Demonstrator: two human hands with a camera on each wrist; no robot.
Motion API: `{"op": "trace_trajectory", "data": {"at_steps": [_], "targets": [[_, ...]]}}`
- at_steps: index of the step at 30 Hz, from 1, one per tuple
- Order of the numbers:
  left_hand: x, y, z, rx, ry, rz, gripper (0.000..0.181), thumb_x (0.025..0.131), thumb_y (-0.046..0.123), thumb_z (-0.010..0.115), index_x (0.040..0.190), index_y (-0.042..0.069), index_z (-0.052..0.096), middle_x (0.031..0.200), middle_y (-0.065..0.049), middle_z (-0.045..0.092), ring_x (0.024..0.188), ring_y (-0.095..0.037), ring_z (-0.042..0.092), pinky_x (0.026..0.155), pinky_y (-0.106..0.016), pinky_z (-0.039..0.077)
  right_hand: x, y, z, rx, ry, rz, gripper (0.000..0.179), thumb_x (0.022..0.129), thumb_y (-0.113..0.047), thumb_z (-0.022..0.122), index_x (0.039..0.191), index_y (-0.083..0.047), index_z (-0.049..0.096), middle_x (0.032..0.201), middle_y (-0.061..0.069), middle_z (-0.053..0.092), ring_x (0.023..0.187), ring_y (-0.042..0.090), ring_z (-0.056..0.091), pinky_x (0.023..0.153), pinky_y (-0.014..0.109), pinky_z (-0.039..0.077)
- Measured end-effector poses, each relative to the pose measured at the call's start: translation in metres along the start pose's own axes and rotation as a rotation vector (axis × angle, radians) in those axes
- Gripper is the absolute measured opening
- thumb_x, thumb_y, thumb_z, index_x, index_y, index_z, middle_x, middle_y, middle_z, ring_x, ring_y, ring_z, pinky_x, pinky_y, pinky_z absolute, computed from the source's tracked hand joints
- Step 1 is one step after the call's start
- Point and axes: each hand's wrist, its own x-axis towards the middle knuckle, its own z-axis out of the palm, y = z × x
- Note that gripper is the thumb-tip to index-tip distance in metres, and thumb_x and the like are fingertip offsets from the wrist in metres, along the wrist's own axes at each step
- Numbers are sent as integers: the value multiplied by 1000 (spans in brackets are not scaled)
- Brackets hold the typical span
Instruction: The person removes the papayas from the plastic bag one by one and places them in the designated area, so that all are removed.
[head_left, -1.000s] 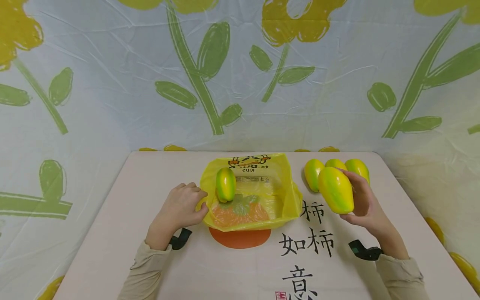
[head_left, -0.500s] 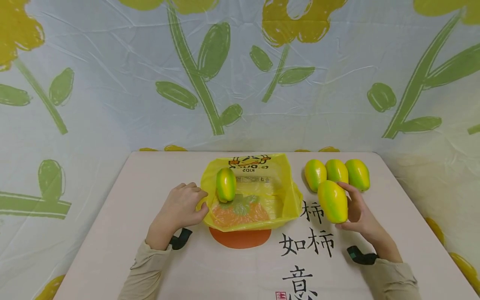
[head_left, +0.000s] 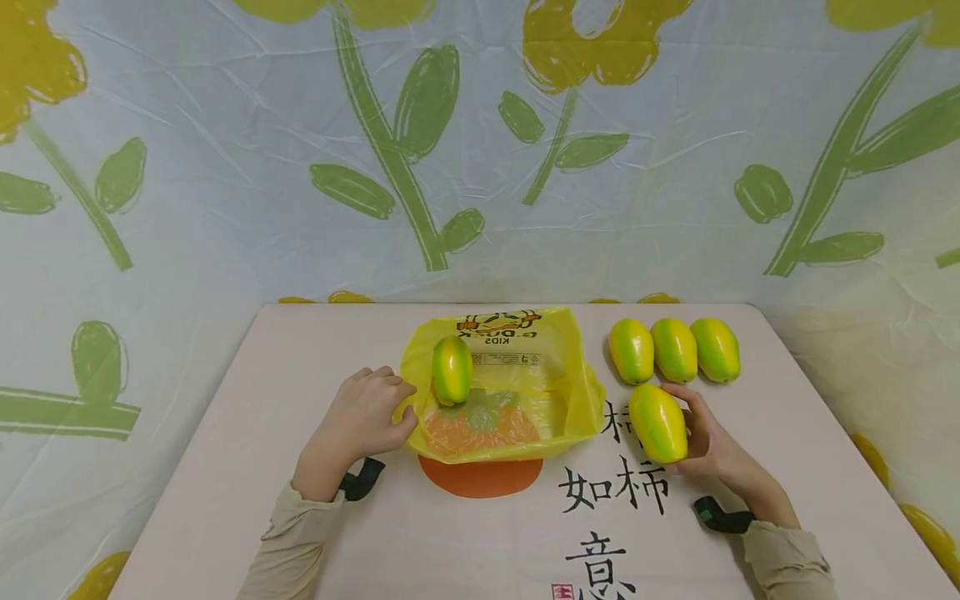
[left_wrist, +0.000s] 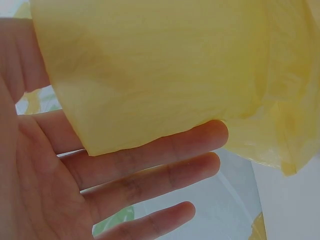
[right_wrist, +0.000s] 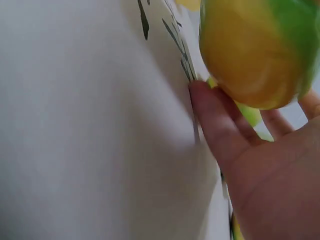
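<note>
My right hand (head_left: 711,442) holds a glossy yellow-green papaya (head_left: 658,423) between thumb and fingers, over the black characters on the cloth. In the right wrist view the papaya (right_wrist: 260,55) rests against the fingers, above the table surface. My left hand (head_left: 367,417) is at the left edge of a yellow plastic bag (head_left: 555,400), which lies with its mouth open. In the left wrist view the bag's edge (left_wrist: 150,75) covers the thumb tip and index finger, while the other fingers (left_wrist: 155,182) stretch out straight. Another papaya (head_left: 452,371) lies at the bag's left side.
Three more papayas (head_left: 675,350) stand in a row at the back right of the table (head_left: 420,550). The tablecloth carries a printed orange shape (head_left: 480,479), partly under the bag, and black characters (head_left: 600,567). A flower-patterned curtain (head_left: 480,167) hangs behind the table.
My right hand has brought its papaya down and slightly left, nearer to me, uncovering the row of three behind it. The left hand and the bag have stayed in place.
</note>
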Motion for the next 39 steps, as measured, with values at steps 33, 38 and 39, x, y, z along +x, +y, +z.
{"op": "trace_trajectory", "data": {"at_steps": [33, 38, 39], "targets": [[0, -1, 0, 6, -13, -4, 19, 77, 19, 62, 86, 8, 76, 80, -2, 70, 72, -20, 57, 64, -31, 43, 1, 10, 10, -25, 67, 30, 111, 71, 9, 80, 157, -8, 11, 153, 2, 25, 126, 5, 38, 98, 9, 32], [1, -1, 1, 3, -11, -1, 19, 77, 19, 63, 87, 8, 76, 81, -2, 71, 72, -20, 58, 64, -31, 43, 1, 8, 9, -29, 65, 31, 111, 71, 8, 80, 156, -7, 10, 154, 2, 24, 126, 4, 37, 98, 9, 32], [1, -1, 1, 2, -11, 0, 19, 77, 19, 63, 87, 8, 76, 81, -2, 71, 72, -20, 58, 64, -32, 43, 1, 8, 9, -26, 65, 29, 111, 71, 9, 80, 156, -7, 10, 154, 1, 24, 126, 4, 37, 98, 9, 32]]}}
